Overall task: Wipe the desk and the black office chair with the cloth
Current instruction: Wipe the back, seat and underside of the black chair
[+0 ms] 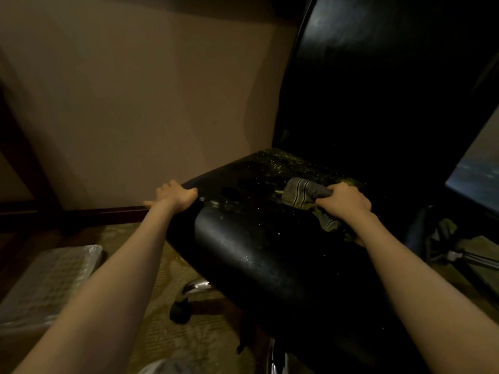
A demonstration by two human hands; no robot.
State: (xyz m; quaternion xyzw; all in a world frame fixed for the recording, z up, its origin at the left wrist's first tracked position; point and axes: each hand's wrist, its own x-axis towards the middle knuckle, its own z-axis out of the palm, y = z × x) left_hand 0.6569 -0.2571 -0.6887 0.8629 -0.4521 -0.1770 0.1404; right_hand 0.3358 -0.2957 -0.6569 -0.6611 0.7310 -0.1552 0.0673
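Two hands are working the chair (310,279) in the head view. Left hand (176,197) is gripping the seat (256,247) at its left edge, fingers curling over the rim, bracing it. Right hand (345,202) is clutching the cloth (302,195), fist closing round a bunched end and pressing it onto the seat right of centre.

Cloth is lying with its long axis running left-right, striped free end pointing left toward the seat middle, a tail trailing back under the wrist. Yellow-green specks (286,160) are sitting mostly beyond the cloth, toward the backrest (378,90), with a smear nearer the left hand. So the dirt is lying ahead and left of the right hand, the nearer one; the next stroke is likely needing a push away and leftward.

Front of the seat is looking glossy and mostly speck-free. Cloth is looking grey, striped, crumpled, showing yellow-green stains. Chair is looking black, shiny, a bit worn. Table: a glossy slab at far right may be it, cannot tell.
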